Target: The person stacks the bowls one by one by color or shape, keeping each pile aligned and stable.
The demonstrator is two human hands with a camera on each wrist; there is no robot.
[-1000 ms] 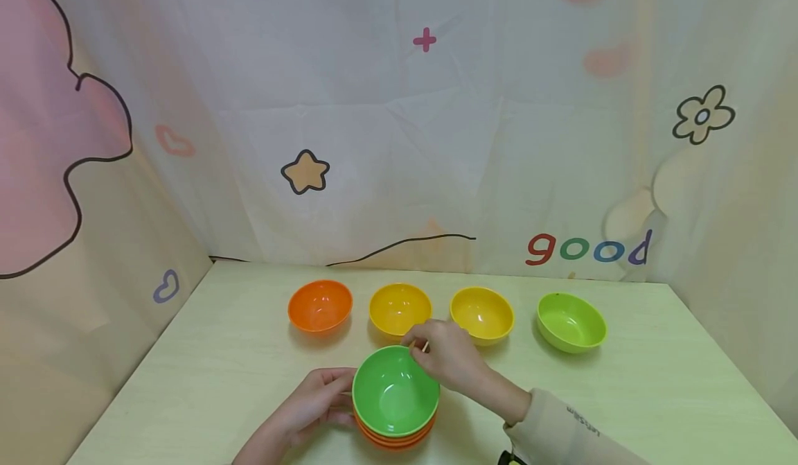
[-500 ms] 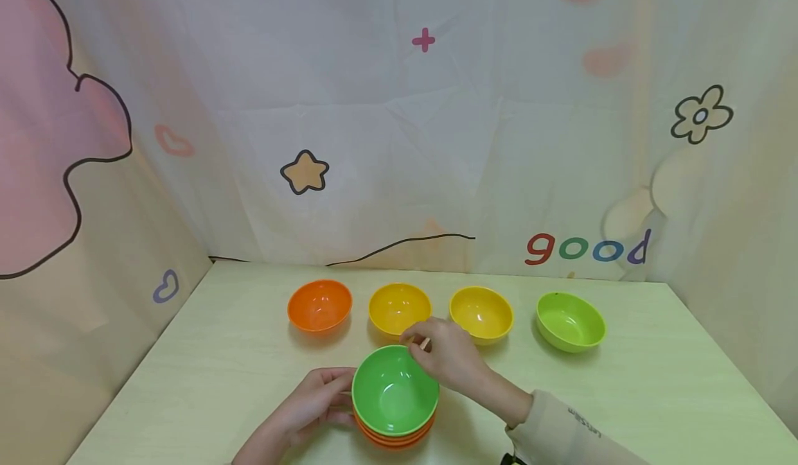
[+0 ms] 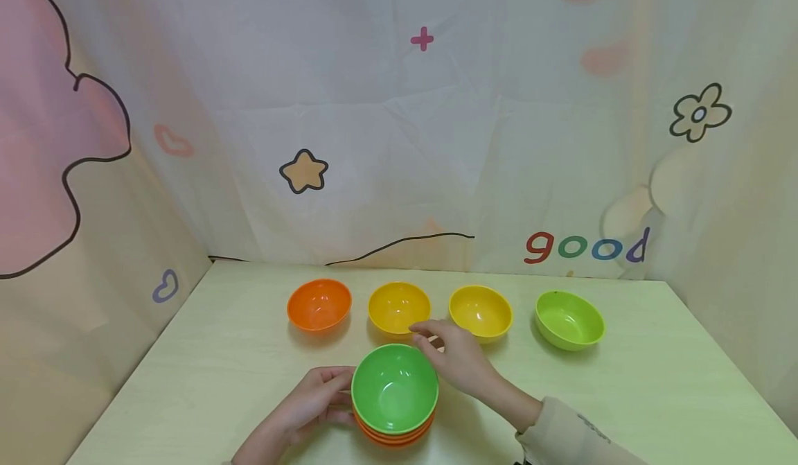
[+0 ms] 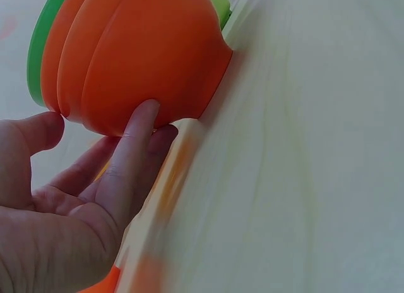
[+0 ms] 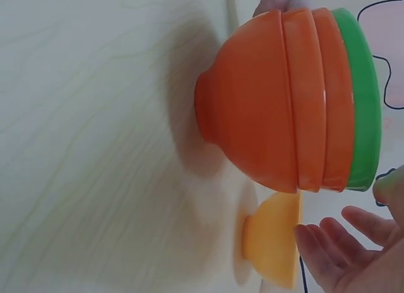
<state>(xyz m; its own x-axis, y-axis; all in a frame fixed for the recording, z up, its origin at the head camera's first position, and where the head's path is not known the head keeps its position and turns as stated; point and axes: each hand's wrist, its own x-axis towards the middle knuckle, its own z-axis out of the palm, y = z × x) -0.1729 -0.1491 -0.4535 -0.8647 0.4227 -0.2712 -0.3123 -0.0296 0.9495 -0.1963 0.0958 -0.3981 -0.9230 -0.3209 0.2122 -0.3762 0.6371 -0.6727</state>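
A green bowl [image 3: 395, 389] sits nested on top of three orange bowls [image 5: 252, 110], forming an upright stack on the table. Beside the stack's left side is my left hand [image 3: 312, 404]; in the left wrist view its extended fingers [image 4: 129, 157] touch the lower orange wall, with the thumb close to the upper rims. My right hand [image 3: 460, 359] hovers at the green bowl's upper right rim, thumb and fingers apart and holding nothing. From the right wrist view, its fingers [image 5: 328, 245] are loosely bent below the stack's rim, in front of a yellow bowl [image 5: 273, 239].
Along the back of the pale table [image 3: 206, 361] stand single bowls in a row: an orange bowl [image 3: 319, 305], a yellow bowl [image 3: 399, 308], another yellow bowl [image 3: 480, 312] and a lime-green bowl [image 3: 569, 320]. A printed curtain [image 3: 374, 118] hangs behind them.
My right hand's thumb and fingertips have parted and drawn slightly right of the green bowl's rim. My left hand and the stack have stayed in place.
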